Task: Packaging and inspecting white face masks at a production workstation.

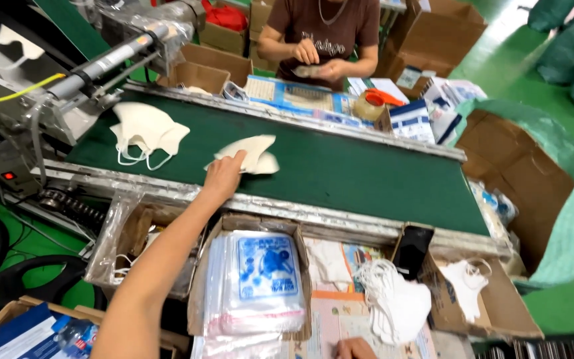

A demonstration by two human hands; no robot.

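White folded face masks [250, 154] are lying mid-frame on the green conveyor belt [340, 176]; the left hand [224, 176] is pinching their near edge. Bottom centre, the right hand [353, 348] is barely showing, fingers impossible to read.

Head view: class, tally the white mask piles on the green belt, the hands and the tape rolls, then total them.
White mask piles on belt: 2
Hands: 4 (wearer's left hand, right hand; co-worker's hands)
Tape rolls: 1
Total: 7
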